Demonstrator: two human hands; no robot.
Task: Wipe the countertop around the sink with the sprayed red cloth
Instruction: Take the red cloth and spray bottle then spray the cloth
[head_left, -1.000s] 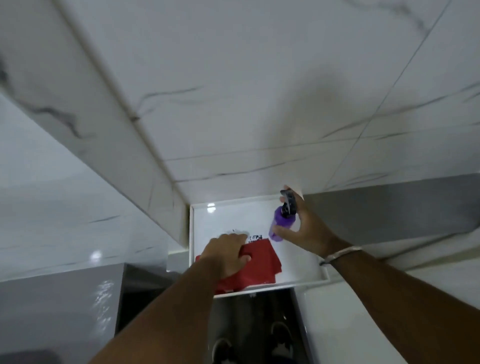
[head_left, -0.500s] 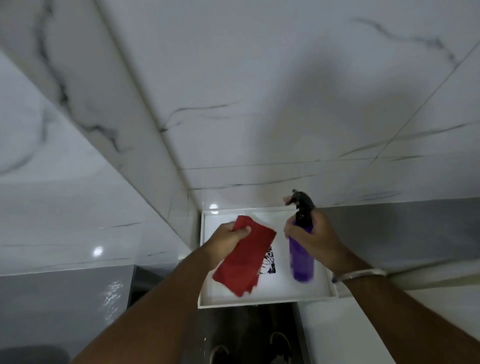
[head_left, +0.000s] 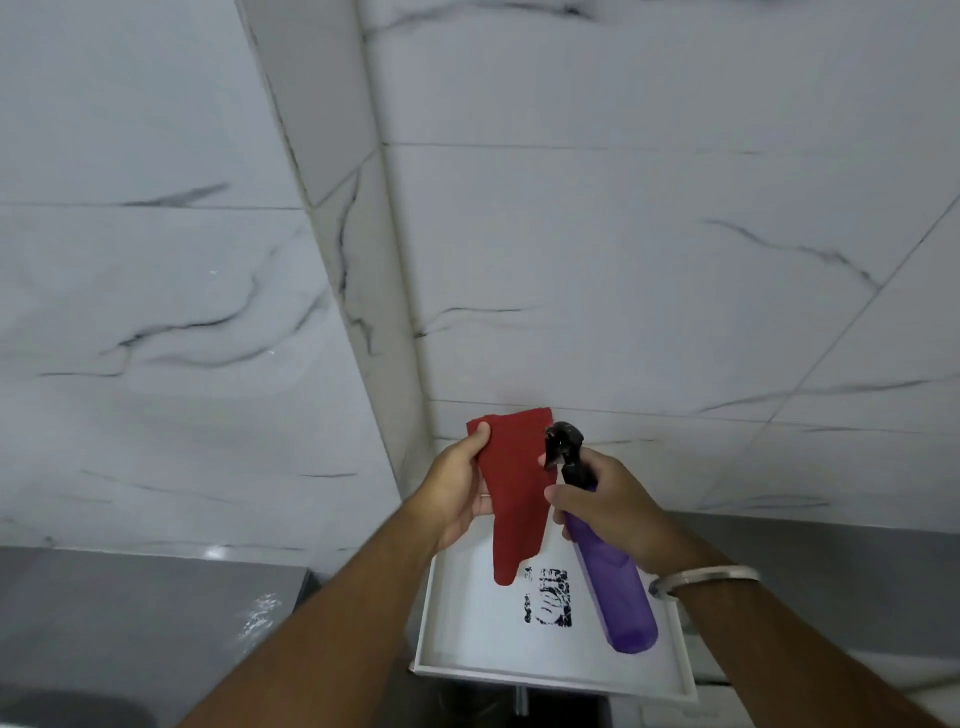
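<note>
White marble-look wall tiles (head_left: 649, 260) with dark veins fill most of the head view, meeting at a corner that runs down toward the middle. Grey bands run along the bottom at left and right; they may be the surface around the sink, but the wide-angle view leaves that unsure. Low in the centre, close to the corner, lies a shallow white tray (head_left: 470, 660) with a raised rim and a black printed mark (head_left: 549, 597) on its floor.

Both bare forearms reach in from the near edge, above the tray. The left hand (head_left: 457, 496) is clasped on the red cloth (head_left: 514, 493), thumb pressed on its upper left corner; the cloth hangs down in a narrowing fold, and its lower tip shows over the tray just left of the printed mark. The right hand (head_left: 605, 501) is wrapped around the neck of a purple spray bottle (head_left: 613, 582), which is tilted with its base toward the near right and its black trigger head (head_left: 563, 444) right against the cloth's right edge. One finger curls in front of the trigger. A metal bangle (head_left: 701, 578) circles the right wrist.
</note>
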